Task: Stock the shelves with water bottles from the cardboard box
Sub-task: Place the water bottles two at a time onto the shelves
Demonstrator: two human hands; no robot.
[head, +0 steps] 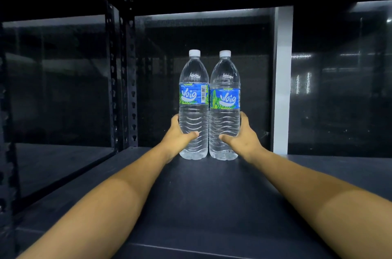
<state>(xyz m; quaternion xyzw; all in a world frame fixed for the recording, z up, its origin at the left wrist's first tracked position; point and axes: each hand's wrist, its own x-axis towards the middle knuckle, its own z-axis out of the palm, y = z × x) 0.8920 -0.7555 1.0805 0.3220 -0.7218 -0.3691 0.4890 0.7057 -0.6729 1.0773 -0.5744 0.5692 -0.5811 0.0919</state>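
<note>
At the far left stood the slotted black upright (pixel 130 72) of the rack. The left hand (pixel 178 137) kept its grip curled round the lower body of the left bottle (pixel 194 106); the right bottle (pixel 224 108) stood touching it, held the same way by the right hand (pixel 244 137). Both bottles were upright, capped, labels forward, bases at or on the dark shelf (pixel 201 195) toward its back — contact with the board could not be confirmed. A white post (pixel 283 80) stood behind to the right.

Assessment: two bottles nearly placed, neither released. No other stock was visible on this shelf — most of the stocking appeared outstanding. The cardboard box was out of view.
</note>
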